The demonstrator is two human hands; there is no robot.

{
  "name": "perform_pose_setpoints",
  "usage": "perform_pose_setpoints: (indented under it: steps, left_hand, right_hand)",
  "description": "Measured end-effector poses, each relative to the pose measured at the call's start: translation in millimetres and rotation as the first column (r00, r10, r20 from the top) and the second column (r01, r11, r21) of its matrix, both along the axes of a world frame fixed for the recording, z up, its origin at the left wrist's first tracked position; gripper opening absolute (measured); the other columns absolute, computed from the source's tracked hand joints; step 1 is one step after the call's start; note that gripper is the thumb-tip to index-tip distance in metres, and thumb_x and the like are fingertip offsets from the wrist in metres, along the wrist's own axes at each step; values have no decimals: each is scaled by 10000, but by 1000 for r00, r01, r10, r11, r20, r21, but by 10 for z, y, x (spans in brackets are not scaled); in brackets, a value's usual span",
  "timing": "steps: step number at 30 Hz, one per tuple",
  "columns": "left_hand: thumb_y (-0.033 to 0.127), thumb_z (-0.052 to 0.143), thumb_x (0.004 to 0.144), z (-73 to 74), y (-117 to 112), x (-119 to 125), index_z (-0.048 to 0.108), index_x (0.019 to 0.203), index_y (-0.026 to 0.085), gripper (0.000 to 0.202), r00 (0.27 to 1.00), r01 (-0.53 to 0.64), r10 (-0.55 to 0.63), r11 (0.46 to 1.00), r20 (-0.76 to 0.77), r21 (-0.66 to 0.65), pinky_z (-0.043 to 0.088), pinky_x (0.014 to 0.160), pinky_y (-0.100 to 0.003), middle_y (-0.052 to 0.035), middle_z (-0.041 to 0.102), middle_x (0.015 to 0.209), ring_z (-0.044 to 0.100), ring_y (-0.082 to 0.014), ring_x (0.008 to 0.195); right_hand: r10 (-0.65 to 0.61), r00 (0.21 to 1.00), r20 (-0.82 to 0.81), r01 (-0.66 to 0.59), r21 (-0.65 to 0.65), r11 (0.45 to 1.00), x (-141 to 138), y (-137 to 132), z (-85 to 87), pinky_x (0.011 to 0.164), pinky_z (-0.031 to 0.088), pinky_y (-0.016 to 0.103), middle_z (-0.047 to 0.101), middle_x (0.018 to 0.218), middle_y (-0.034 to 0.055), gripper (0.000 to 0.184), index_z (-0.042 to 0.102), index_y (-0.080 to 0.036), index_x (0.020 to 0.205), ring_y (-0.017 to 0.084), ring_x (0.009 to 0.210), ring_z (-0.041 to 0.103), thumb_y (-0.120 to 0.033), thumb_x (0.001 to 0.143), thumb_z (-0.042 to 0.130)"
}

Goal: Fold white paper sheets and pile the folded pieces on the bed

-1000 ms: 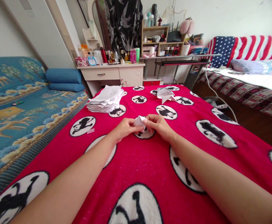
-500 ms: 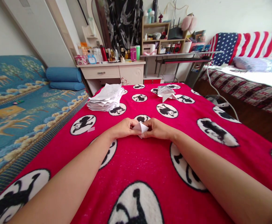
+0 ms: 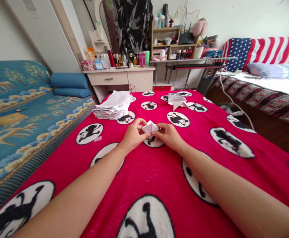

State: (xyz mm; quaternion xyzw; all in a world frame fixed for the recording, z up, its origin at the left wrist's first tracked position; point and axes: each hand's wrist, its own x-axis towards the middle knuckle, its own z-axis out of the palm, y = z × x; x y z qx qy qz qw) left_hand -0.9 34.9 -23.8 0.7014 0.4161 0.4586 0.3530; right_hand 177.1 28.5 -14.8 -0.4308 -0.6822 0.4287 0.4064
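A small folded white paper piece (image 3: 150, 127) is pinched between both my hands over the red blanket (image 3: 144, 172) with black-and-white monkey circles. My left hand (image 3: 133, 135) grips its left side with curled fingers. My right hand (image 3: 167, 135) holds its right side, fingers closed on it. A stack of loose white paper sheets (image 3: 114, 105) lies further away to the left. A small heap of folded paper shapes (image 3: 176, 100) sits further away to the right.
A blue patterned sofa (image 3: 22, 109) with blue bolsters runs along the left. A dresser (image 3: 119, 79) crowded with bottles and a shelf desk (image 3: 184, 59) stand at the far end. A bed (image 3: 265, 86) with a flag cover is on the right; a white cable (image 3: 233, 105) hangs beside it.
Both hands first drew nearer with the paper, then moved away again. The paper now looks more opened up between my fingers. The stacks did not move.
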Motion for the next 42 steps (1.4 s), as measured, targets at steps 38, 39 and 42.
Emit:
perform_pose_setpoints:
  steps: [38, 39, 42]
  left_hand:
    - [349, 814, 607, 139, -121, 112, 656, 1014, 109, 498, 957, 162, -63, 924, 282, -347, 455, 504, -193, -81, 721, 840, 645, -140, 633]
    - [347, 817, 605, 137, -115, 105, 664, 1001, 104, 489, 953, 164, -54, 919, 299, -357, 460, 521, -195, -81, 721, 824, 642, -133, 626]
    - [340, 825, 587, 118, -76, 83, 689, 953, 101, 458, 925, 102, 50, 922, 377, -374, 473, 563, -206, -65, 721, 796, 622, -110, 603]
  right_hand:
    - [-240, 942, -234, 274, 125, 953, -22, -92, 138, 417, 315, 230, 472, 498, -35, 299, 488, -205, 639, 94, 437, 408, -427, 791, 619]
    - [-241, 938, -248, 277, 124, 953, -19, -89, 135, 419, 334, 229, 490, 502, -32, 299, 491, -206, 649, 97, 436, 428, -434, 793, 620]
    - [-199, 936, -290, 230, 77, 970, -27, -91, 122, 436, 385, 223, 555, 528, -19, 300, 505, -198, 674, 99, 441, 486, -446, 784, 632]
